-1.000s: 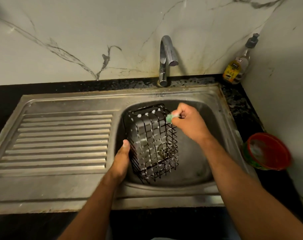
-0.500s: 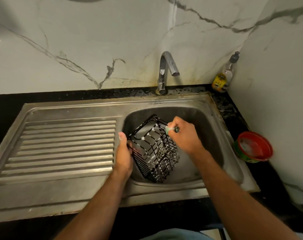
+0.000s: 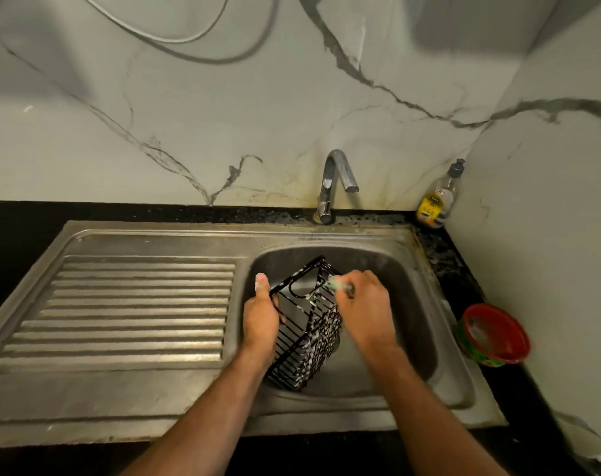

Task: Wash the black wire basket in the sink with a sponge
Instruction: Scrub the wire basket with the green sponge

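Note:
A black wire basket [image 3: 306, 338] streaked with white suds stands tilted in the steel sink bowl [image 3: 412, 304]. My left hand [image 3: 259, 321] grips its left side, thumb pointing up along the rim. My right hand [image 3: 364, 307] pinches a small green sponge [image 3: 336, 282] against the basket's upper right edge. Most of the sponge is hidden inside my fingers.
The tap [image 3: 335, 183] stands behind the bowl with no water running. A ribbed draining board [image 3: 137, 310] lies to the left. A soap bottle [image 3: 438, 197] sits in the back right corner. A red and green bowl [image 3: 493, 334] with suds sits on the black counter at right.
The basket has been turned on its side so its open mouth faces up and left. My left hand shifted its grip with it, and the camera view has tilted upward.

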`<state>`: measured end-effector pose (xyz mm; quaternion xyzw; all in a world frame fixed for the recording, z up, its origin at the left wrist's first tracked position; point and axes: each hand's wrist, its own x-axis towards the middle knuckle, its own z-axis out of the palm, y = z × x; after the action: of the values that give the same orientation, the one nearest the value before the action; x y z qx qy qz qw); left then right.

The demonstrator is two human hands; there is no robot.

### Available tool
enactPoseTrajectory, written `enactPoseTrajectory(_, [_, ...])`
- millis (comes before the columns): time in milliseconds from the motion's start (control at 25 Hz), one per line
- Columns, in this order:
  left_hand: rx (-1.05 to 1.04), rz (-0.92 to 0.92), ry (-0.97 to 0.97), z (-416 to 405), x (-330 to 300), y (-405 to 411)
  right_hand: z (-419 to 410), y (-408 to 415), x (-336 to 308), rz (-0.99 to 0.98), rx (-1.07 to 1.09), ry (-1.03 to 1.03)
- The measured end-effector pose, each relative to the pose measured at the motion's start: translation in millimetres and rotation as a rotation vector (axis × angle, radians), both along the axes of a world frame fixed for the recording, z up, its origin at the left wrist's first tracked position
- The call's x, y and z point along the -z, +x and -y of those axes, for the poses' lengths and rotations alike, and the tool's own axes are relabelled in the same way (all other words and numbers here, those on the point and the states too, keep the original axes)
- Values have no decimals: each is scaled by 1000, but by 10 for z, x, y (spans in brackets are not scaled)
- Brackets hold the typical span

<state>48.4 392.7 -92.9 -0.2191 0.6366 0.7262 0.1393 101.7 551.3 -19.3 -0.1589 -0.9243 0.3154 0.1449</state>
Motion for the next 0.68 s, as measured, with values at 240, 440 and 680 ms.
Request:
enactPoseTrajectory(240, [-170,-29,-253,-306,-425,182,-16,131,28,-16,-463,-41])
enactPoseTrajectory(440, [-167,-66,-268,-515,-376,370,-355,38,96,-16,-339,-28])
enactPoseTrajectory(680, [-56,-184,-311,-532,-282,310,-115,21,11,-54,-506,113])
